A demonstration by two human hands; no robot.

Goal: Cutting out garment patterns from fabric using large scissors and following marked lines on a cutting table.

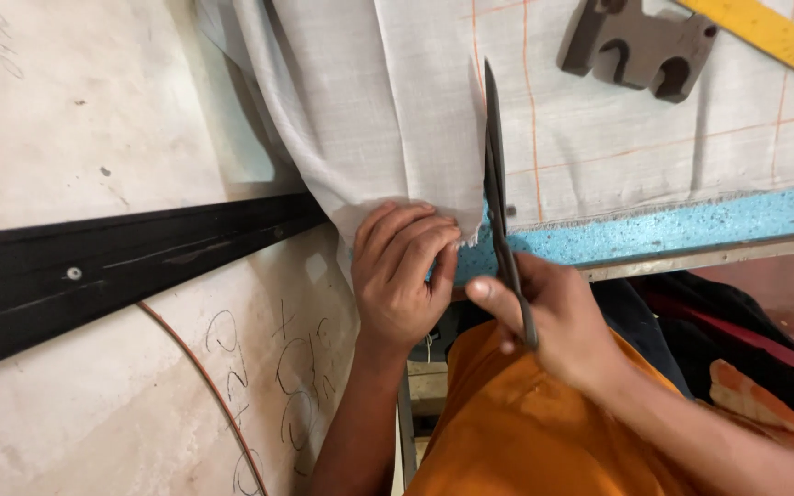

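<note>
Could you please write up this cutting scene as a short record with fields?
Left hand: grips the edge of the pale grey woven cloth at the table rim
Right hand: holds the dark metal scissors, blades closed, lying along the cloth
Cloth markings: orange chalk lines
Table edge: blue speckled foam strip
On cloth: dark notched metal weight, yellow ruler

A person's left hand (403, 276) pins pale grey cloth (388, 101) at a blue table edge (673, 230) while the right hand (549, 317) drives dark scissors (496, 184) through it.
</note>
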